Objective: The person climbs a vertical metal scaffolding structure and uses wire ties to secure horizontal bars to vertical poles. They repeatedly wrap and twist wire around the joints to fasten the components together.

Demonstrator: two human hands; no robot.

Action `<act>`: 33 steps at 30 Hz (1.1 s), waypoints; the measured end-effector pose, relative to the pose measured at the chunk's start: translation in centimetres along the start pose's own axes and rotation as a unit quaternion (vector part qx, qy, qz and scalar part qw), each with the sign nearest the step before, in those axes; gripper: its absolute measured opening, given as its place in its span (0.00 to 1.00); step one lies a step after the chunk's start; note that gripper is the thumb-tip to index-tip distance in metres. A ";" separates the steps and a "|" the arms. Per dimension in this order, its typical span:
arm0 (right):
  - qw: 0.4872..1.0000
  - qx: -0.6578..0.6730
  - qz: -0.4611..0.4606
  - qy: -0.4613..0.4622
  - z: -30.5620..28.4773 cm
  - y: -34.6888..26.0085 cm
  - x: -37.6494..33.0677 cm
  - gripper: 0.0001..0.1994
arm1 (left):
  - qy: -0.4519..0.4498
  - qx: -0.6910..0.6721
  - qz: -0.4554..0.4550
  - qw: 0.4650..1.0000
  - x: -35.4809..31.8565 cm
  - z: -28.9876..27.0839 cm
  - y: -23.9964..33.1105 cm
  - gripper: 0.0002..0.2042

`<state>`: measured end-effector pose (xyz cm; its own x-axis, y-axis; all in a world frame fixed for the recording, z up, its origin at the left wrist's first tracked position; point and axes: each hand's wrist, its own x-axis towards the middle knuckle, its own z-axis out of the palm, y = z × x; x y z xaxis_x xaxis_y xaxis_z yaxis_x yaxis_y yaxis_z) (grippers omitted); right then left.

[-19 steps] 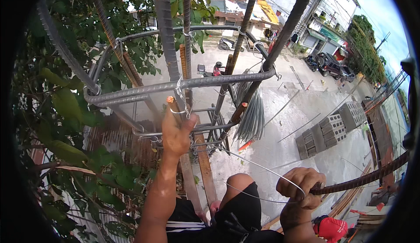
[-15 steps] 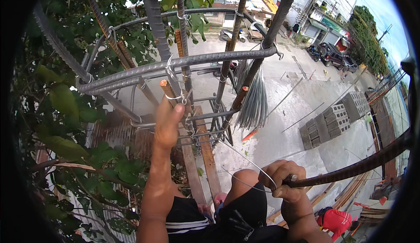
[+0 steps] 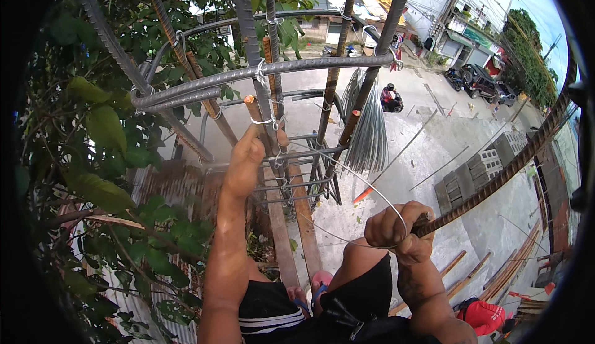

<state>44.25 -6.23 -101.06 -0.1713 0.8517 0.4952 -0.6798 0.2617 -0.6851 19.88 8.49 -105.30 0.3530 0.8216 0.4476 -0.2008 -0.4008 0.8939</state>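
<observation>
In the head view, my left hand (image 3: 246,153) is closed around the short upright rebar (image 3: 253,110) with a cut, rusty top and the bar beside it. A thin tie wire (image 3: 268,121) wraps these bars just above my fingers. From there a long length of tie wire (image 3: 359,175) bows across to my right hand (image 3: 404,231), which pinches it. Against that fist lies the lower end of a thick ribbed bar (image 3: 489,189); whether my fingers grip this too, I cannot tell. A bent rebar stirrup (image 3: 291,66) rings the tall uprights above my left hand.
A bundle of tie wire (image 3: 367,133) hangs from the stirrup cage. Wooden planks (image 3: 304,220) lie beneath my feet, high above the concrete ground. Leafy branches (image 3: 105,152) crowd the left. Below are hollow blocks (image 3: 474,173), a motorbike rider (image 3: 390,98) and a person in red (image 3: 480,316).
My right hand, with the wire, has risen slightly, and the wire bows more. My left fingers have closed farther round the bars. The whole view has shifted, and a motorbike rider shows on the ground.
</observation>
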 end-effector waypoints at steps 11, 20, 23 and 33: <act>0.999 0.050 -0.001 -0.013 -0.1 0.3 -0.3 0.09 | 0.256 0.272 0.203 0.905 -3.5 5.2 8.7 0.33; 0.999 0.032 0.019 0.007 0.3 1.6 -0.7 0.09 | -0.120 0.458 0.127 0.871 -3.5 10.3 9.0 0.55; 1.000 -0.017 0.008 0.021 -0.4 1.7 -0.9 0.09 | -0.105 0.421 0.135 0.891 -3.6 10.3 7.8 0.50; 0.995 -0.059 0.032 0.073 -2.7 2.8 -1.7 0.07 | -0.057 0.377 0.044 0.923 -4.7 10.2 5.4 0.37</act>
<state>44.52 -5.70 -105.22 -0.0992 0.9231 0.3716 -0.5815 0.2493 -0.7744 26.46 -1.61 -102.36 0.4691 0.7408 0.4809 0.4440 -0.6685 0.5966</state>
